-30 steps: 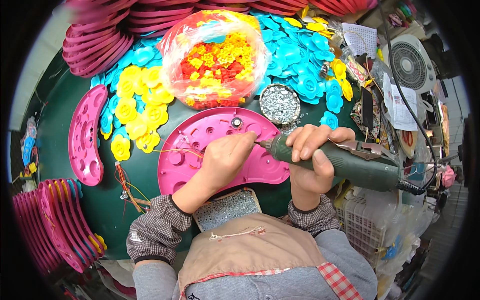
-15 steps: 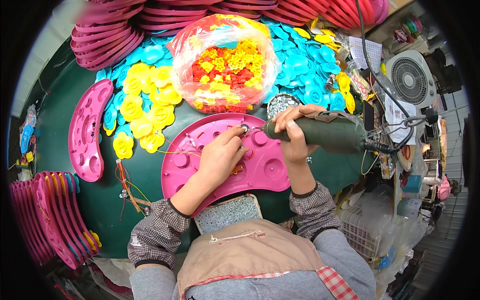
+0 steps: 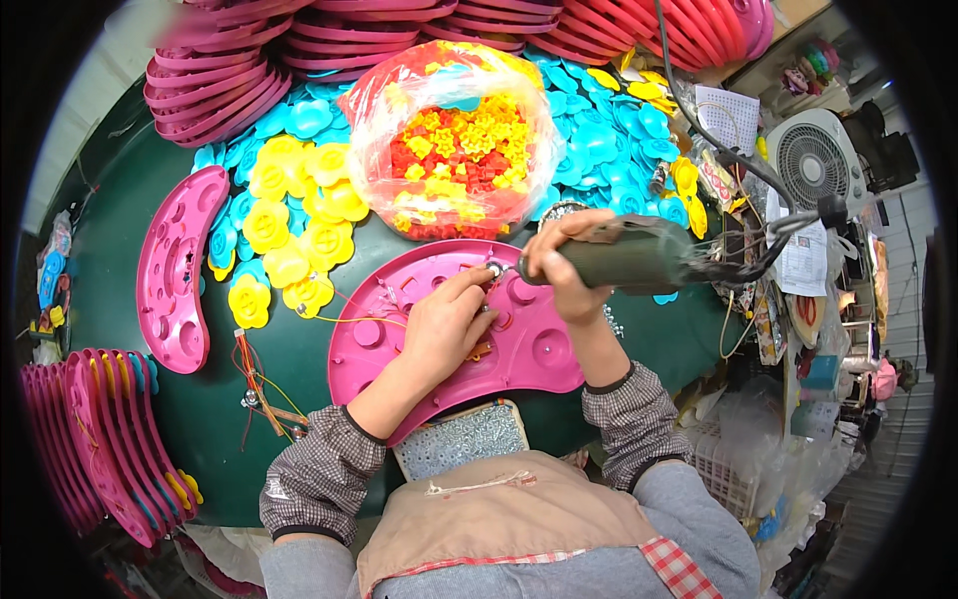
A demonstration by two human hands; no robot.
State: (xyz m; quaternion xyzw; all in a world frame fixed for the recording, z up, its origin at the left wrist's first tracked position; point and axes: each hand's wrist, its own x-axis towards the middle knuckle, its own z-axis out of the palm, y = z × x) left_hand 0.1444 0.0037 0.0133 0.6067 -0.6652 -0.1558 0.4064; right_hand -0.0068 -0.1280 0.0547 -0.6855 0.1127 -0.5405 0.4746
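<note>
A pink, curved plastic shell point(image 3: 514, 364) with round recesses and posts lies on the green table in front of me. My left hand point(image 3: 444, 324) rests on it, index finger and thumb closed at a small round silvery part point(image 3: 494, 270) near its far edge. In my right hand point(image 3: 571, 265) is a dark green electric screwdriver point(image 3: 639, 258), held nearly level with its front end pointing left at that part. The bit is hard to make out. Thin wires point(image 3: 354, 319) run out from under my left hand over the shell's left side.
A tray of small screws point(image 3: 464, 429) sits against my apron. Left lie another pink shell point(image 3: 160, 270), a wire bundle point(image 3: 261, 384) and stacked shells point(image 3: 125, 439). Beyond are yellow flower pieces point(image 3: 284, 262), blue pieces point(image 3: 609, 130) and a bag of red and yellow parts point(image 3: 454, 150). The screwdriver's cord point(image 3: 699, 125) hangs right.
The screwdriver has tilted, its rear end swinging left, while its front end stays by the silvery part. The left hand keeps its place on the shell. The whole view has shifted slightly.
</note>
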